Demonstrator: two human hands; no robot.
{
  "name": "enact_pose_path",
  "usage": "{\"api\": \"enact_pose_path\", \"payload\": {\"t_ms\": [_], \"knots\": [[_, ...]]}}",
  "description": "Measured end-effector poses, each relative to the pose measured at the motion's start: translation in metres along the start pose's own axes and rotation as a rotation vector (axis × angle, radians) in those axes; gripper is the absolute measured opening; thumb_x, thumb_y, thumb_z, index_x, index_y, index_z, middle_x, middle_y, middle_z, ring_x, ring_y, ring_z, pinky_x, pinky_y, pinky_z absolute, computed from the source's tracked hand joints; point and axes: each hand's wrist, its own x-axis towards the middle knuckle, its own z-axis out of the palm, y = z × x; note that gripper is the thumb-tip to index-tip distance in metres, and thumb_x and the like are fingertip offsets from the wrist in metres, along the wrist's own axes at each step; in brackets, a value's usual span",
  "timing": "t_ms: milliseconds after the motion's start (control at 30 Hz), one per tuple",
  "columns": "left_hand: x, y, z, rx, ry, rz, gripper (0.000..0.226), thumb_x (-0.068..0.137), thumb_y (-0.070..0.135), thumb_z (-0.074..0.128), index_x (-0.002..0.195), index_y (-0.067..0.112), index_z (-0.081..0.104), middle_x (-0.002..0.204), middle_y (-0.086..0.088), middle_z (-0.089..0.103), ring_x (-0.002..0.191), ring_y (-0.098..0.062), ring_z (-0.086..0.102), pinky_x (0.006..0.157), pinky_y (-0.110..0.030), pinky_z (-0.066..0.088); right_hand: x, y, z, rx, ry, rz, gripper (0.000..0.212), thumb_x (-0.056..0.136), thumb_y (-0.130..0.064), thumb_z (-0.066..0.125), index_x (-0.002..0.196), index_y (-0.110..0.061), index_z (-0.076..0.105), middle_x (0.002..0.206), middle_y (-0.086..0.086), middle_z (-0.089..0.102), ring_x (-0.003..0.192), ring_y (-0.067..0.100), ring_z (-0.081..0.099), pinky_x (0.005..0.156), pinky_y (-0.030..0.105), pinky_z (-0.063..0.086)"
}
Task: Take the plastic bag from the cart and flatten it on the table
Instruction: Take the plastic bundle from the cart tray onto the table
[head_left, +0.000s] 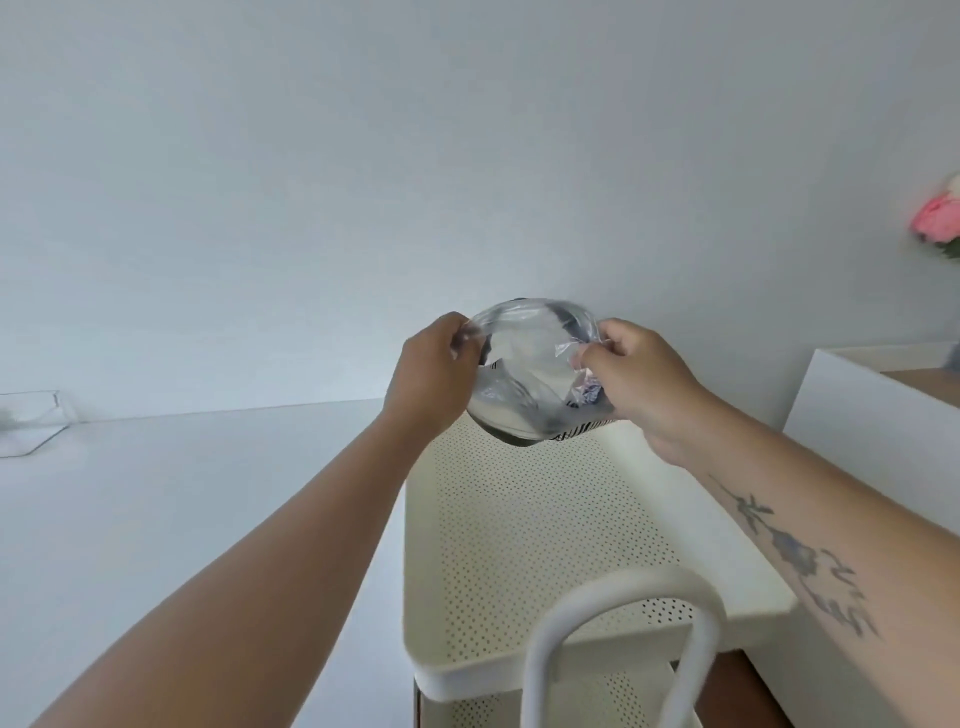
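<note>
A clear plastic bag (524, 358) with dark and striped material showing through it hangs in the air above the far end of the cream perforated cart (524, 525). My left hand (431, 374) pinches the bag's left edge. My right hand (634, 371) pinches its right edge. The bag is stretched between both hands and is off the cart tray. The white table (156, 519) lies to the left of the cart, below my left forearm.
The cart's white curved handle (618, 629) rises in the foreground, with a lower shelf beneath. A clear plastic container (31, 423) sits at the table's far left. A white box or cabinet (872, 431) stands right of the cart. Pink flowers (937, 218) show at the right edge.
</note>
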Motion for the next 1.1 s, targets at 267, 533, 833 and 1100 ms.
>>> {"api": "enact_pose_path", "payload": {"t_ms": [267, 533, 833, 1100], "knots": [[-0.032, -0.005, -0.102, 0.111, 0.158, 0.014, 0.022, 0.091, 0.032, 0.045, 0.073, 0.022, 0.051, 0.065, 0.012, 0.058, 0.052, -0.004, 0.046, 0.049, -0.027, 0.038, -0.030, -0.057, 0.058, 0.005, -0.120, -0.133, 0.011, 0.089, -0.019, 0.056, 0.090, -0.010, 0.062, 0.097, 0.028, 0.064, 0.075, 0.028, 0.058, 0.081, 0.060, 0.053], [-0.093, -0.051, -0.189, 0.224, 0.273, -0.107, 0.018, 0.090, 0.033, 0.045, 0.074, 0.024, 0.046, 0.066, 0.008, 0.057, 0.051, -0.006, 0.044, 0.047, -0.028, 0.036, -0.068, -0.074, 0.151, 0.044, -0.273, -0.206, 0.013, 0.091, -0.020, 0.049, 0.092, -0.023, 0.062, 0.100, 0.021, 0.065, 0.069, 0.018, 0.051, 0.060, 0.031, 0.037], [-0.169, -0.120, -0.218, 0.212, 0.236, -0.334, 0.015, 0.092, 0.030, 0.046, 0.078, 0.028, 0.044, 0.069, 0.006, 0.060, 0.051, -0.006, 0.046, 0.045, -0.026, 0.035, -0.108, -0.039, 0.238, 0.071, -0.356, -0.166, 0.027, 0.093, -0.017, 0.046, 0.079, -0.036, 0.059, 0.093, 0.010, 0.069, 0.060, 0.009, 0.047, 0.048, 0.018, 0.034], [-0.211, -0.153, -0.213, 0.081, 0.208, -0.434, 0.009, 0.091, 0.038, 0.055, 0.093, 0.040, 0.046, 0.090, 0.013, 0.063, 0.072, 0.006, 0.058, 0.055, -0.022, 0.040, -0.135, 0.000, 0.268, 0.172, -0.303, -0.095, 0.031, 0.093, -0.030, 0.060, 0.124, -0.028, 0.059, 0.120, -0.008, 0.061, 0.107, 0.008, 0.058, 0.084, 0.021, 0.044]]}}
